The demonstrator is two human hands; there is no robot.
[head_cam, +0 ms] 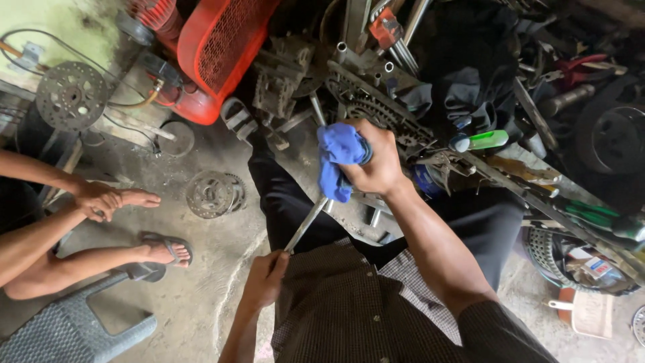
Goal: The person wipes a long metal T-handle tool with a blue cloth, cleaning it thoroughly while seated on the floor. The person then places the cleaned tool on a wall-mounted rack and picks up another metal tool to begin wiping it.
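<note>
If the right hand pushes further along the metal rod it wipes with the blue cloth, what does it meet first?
The right hand, closed on the blue cloth around the metal rod, points up toward the toothed sprocket. That would probably be met first, though depth is unclear.

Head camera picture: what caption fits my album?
Right hand wipes long metal rod with blue cloth; left hand holds its end.

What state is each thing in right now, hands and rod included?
Right hand: closed around the blue cloth.
Blue cloth: bunched, wrapped over the rod's upper part.
Metal rod: tilted, gripped at both ends.
Left hand: closed on the rod's lower end.
Green-handled screwdriver: lying untouched.
Sprocket disc: flat on the floor.
</note>
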